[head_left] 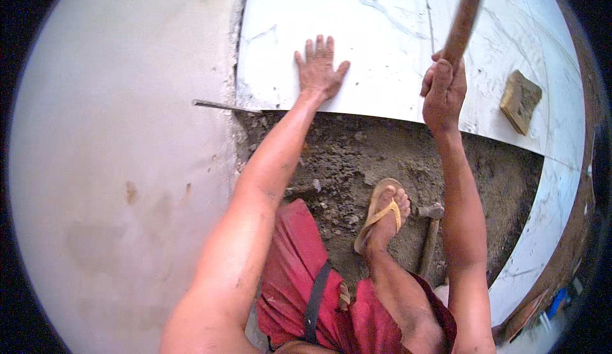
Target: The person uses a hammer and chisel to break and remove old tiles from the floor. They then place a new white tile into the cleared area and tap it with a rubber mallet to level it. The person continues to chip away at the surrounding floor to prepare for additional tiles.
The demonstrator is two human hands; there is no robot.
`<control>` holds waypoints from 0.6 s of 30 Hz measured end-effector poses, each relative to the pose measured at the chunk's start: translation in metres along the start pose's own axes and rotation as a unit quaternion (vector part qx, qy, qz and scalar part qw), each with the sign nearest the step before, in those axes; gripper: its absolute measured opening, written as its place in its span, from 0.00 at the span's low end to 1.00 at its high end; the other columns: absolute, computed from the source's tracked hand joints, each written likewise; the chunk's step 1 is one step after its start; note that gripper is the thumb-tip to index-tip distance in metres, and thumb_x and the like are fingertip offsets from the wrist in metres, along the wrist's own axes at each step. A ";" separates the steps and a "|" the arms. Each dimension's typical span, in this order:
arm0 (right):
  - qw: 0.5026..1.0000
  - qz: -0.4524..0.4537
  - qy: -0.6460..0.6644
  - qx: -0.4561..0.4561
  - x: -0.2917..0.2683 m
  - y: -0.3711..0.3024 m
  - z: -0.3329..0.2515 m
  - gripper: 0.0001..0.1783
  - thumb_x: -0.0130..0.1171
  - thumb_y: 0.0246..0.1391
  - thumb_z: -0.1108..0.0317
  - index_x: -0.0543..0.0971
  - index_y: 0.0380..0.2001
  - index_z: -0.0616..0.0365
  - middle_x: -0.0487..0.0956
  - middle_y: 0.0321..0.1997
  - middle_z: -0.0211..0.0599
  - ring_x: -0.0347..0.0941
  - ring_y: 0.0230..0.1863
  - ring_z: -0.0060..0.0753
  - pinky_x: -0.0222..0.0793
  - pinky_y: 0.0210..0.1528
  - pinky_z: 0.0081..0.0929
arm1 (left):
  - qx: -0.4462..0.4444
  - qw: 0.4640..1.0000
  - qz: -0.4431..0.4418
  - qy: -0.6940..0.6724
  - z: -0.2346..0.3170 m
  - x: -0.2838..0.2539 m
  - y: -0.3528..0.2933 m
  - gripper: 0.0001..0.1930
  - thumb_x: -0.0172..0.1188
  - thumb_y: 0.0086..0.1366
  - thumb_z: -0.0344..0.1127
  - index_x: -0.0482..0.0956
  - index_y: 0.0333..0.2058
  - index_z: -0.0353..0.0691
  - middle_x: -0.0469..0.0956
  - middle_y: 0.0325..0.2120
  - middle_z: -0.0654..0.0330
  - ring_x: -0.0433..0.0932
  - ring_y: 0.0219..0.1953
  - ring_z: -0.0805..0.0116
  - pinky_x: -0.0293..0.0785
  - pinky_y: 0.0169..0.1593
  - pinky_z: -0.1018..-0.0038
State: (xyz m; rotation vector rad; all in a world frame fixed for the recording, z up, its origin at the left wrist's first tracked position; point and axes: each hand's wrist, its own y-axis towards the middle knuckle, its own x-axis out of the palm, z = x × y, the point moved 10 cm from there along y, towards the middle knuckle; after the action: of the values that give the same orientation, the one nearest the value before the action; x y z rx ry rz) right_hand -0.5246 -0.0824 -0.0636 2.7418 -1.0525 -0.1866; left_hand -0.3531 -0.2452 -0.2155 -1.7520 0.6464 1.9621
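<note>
My left hand (319,73) lies flat on a large white floor tile (376,67) with grey veins, its fingers spread. The tile's near edge borders rough, dark soil, and its left edge runs along the wall. My right hand (445,96) is closed round the wooden handle of a mallet (464,19), raised over the tiles. Only part of the mallet's dark, rounded head shows at the top edge of the view.
A dirty yellowish sponge-like block (521,102) rests on the tiles at the right. A hammer (431,239) lies on the bare soil (344,150) beside my sandalled foot (384,214). A thin metal bar (223,106) sticks out near the tile's corner, against the pale wall (127,118).
</note>
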 end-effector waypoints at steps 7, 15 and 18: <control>0.980 -0.050 -0.091 0.170 0.020 0.018 0.066 0.20 0.41 0.60 0.49 0.68 0.34 0.57 0.59 0.13 0.18 0.54 0.11 0.11 0.50 0.11 0.14 | -0.014 1.000 0.012 -0.020 -0.007 -0.002 -0.001 0.38 0.41 0.60 0.60 0.46 0.63 0.43 0.43 0.64 0.52 0.40 0.65 0.50 0.33 0.62 0.46; 0.970 -0.038 -0.221 0.091 0.011 0.034 0.127 0.22 0.43 0.59 0.49 0.70 0.29 0.59 0.64 0.17 0.28 0.59 0.20 0.21 0.57 0.21 0.26 | -0.017 0.999 -0.014 -0.028 0.005 -0.005 0.001 0.37 0.42 0.60 0.59 0.47 0.62 0.44 0.44 0.64 0.54 0.40 0.65 0.52 0.34 0.63 0.47; 0.989 -0.061 -0.083 0.108 0.038 0.038 0.066 0.20 0.43 0.60 0.51 0.68 0.29 0.58 0.62 0.16 0.23 0.57 0.17 0.14 0.55 0.17 0.20 | -0.038 0.996 -0.072 -0.024 -0.010 -0.002 0.009 0.37 0.42 0.60 0.58 0.45 0.63 0.46 0.42 0.64 0.58 0.39 0.66 0.54 0.35 0.63 0.46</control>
State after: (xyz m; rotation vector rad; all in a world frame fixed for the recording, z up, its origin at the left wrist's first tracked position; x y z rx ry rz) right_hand -0.5335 -0.1451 -0.1206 3.0338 -0.9979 -0.3436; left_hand -0.3503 -0.2588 -0.2135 -1.7391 0.4222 1.9454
